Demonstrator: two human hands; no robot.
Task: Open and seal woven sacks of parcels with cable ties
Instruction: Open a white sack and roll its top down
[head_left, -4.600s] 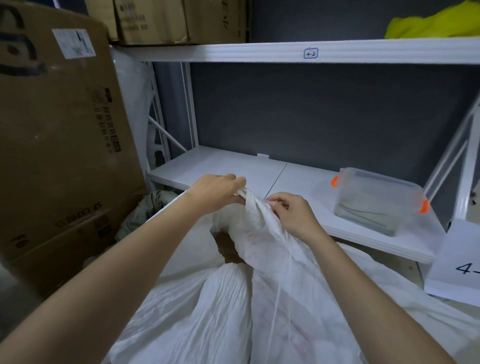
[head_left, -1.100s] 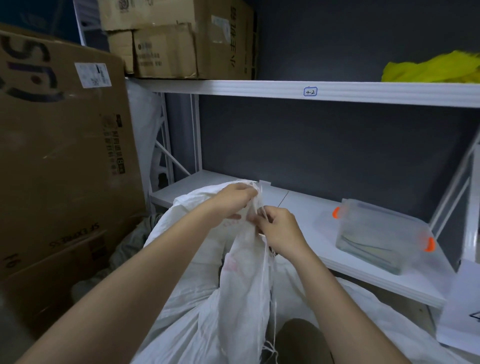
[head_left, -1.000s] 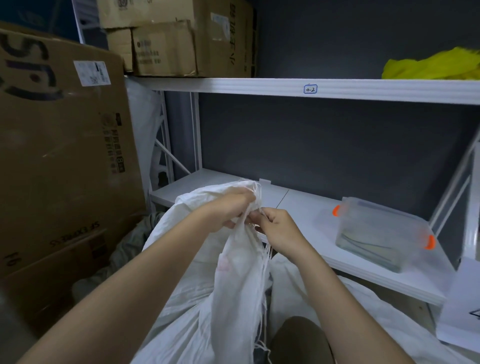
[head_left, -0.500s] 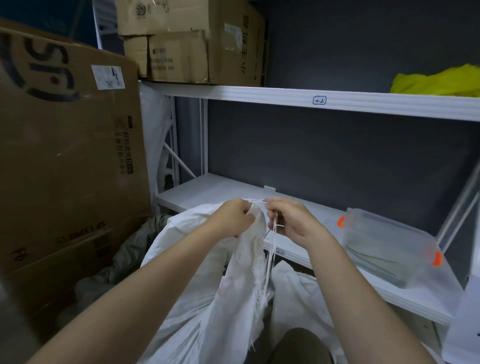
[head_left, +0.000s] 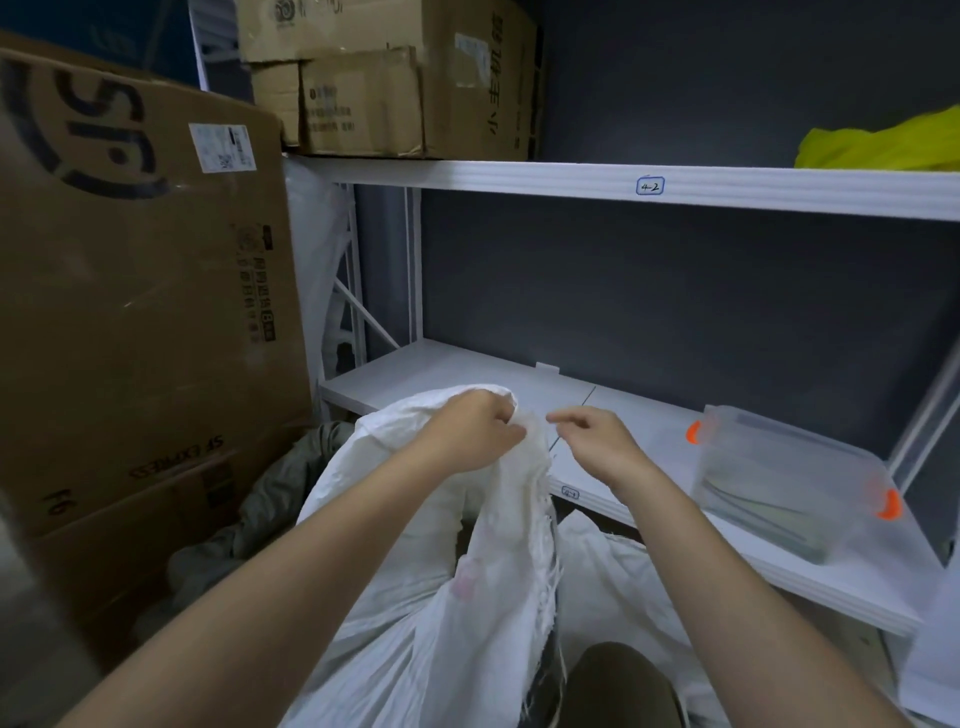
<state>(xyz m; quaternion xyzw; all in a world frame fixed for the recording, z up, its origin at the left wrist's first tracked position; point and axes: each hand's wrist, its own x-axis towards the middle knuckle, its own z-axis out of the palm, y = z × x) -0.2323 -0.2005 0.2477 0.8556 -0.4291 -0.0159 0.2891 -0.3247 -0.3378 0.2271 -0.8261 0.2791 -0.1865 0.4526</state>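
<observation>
A white woven sack (head_left: 467, 623) stands in front of me, its mouth gathered upward and its frayed edge hanging down the middle. My left hand (head_left: 475, 431) grips the bunched top of the sack. My right hand (head_left: 597, 441) hovers just right of that frayed edge. Its fingertips are pinched together as if on a fine loose thread, which is too thin to make out. No cable tie is visible.
A clear plastic box with orange latches (head_left: 789, 483) sits on the lower white shelf (head_left: 447, 369). A large cardboard box (head_left: 130, 312) leans at the left, with grey-green cloth (head_left: 291, 483) at its foot. Cartons (head_left: 389, 78) and something yellow (head_left: 883, 145) lie on the upper shelf. My knee (head_left: 623, 686) is below.
The sack mouth was lifted and bunched in my left hand. My right hand pulled loose threads off the edge and has now moved slightly right, away from the sack.
</observation>
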